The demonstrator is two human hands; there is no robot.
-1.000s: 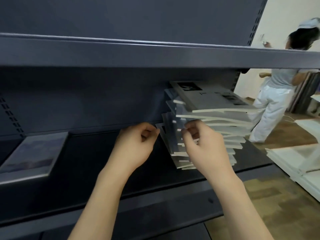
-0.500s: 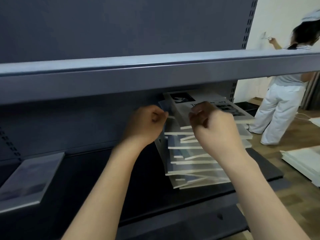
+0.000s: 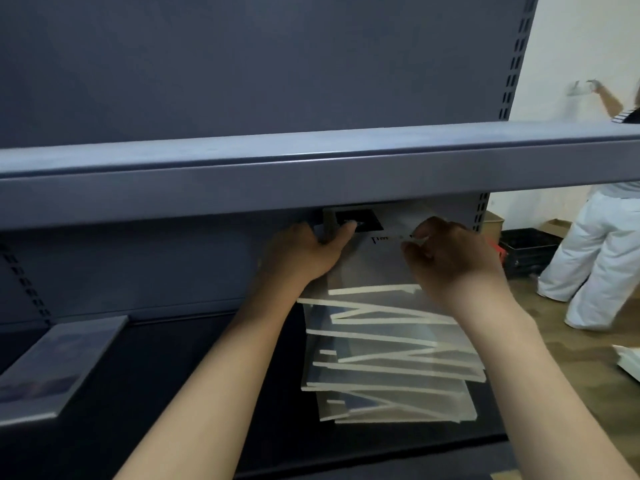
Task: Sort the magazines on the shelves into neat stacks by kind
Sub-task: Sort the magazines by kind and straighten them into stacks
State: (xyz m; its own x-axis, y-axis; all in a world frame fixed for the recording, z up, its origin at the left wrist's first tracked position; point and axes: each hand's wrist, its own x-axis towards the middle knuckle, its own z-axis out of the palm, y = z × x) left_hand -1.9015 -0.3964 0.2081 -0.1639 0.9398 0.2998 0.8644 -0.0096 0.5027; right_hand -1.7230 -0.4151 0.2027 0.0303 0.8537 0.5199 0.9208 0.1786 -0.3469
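Change since a second ago: both hands have risen from the middle of the magazine stack (image 3: 388,351) to its top. The view has tilted up too, so the upper shelf edge (image 3: 311,174) now crosses mid-frame and hides the far part of the top magazine (image 3: 377,258).

Left hand (image 3: 304,254): fingers curled round the top magazine's left edge, thumb lying on the cover near the dark picture panel. Right hand (image 3: 453,258): fingers bent, tips pinching at the cover or its right part; exact contact blurred, so I read it as a grasp with some doubt.

Judgement: the hands have gone from squaring or leafing the pile to taking hold of the top copy, probably to lift it off or straighten it. The stack is not neat yet; copies are fanned at differing angles.

Location: the stack sits on the right part of the dark lower shelf (image 3: 194,368), under the upper shelf. A single flat magazine (image 3: 59,368) lies well apart at far left on the same shelf.

Room: dark slotted shelving back panel, wood-pattern floor at right, white wall. Another person (image 3: 602,258) in white trousers stands at far right, reaching to the wall. Cartons and a dark crate (image 3: 530,251) near their feet.
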